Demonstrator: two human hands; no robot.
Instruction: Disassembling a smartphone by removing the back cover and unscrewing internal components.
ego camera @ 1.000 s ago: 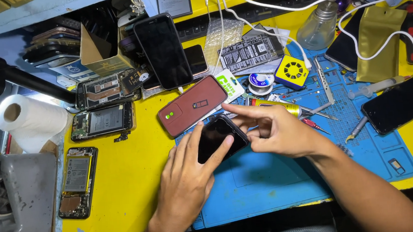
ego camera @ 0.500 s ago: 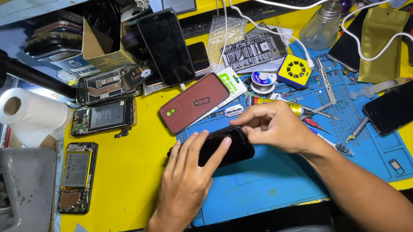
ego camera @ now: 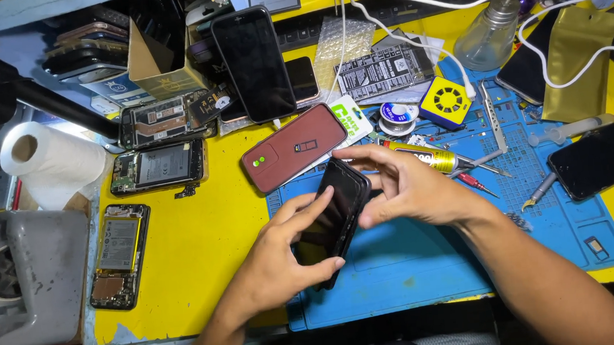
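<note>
Over the blue mat, head view: both hands hold one black phone (ego camera: 335,217), tilted, its dark screen up.
Left hand (ego camera: 284,257): fingers curled round the phone's lower end, thumb along the near edge, index finger laid across the glass.
Right hand (ego camera: 409,187): fingers narrow, pinching the phone's upper end; thumb underneath, fingertips over the top edge.
Phone's place: lifted just above the blue work mat (ego camera: 429,265), near its left edge, at the middle of the yellow bench (ego camera: 197,252).
Just beyond: maroon back cover (ego camera: 294,148) lying flat, close to the phone's top end.
Right of the hands: yellow glue tube (ego camera: 421,157), tweezers (ego camera: 490,120), a dark phone (ego camera: 601,155).
Left side: three opened phones with bare insides (ego camera: 159,165), paper roll (ego camera: 54,161).
Far edge: large black phone (ego camera: 253,64) leaning, white cables (ego camera: 550,47).
</note>
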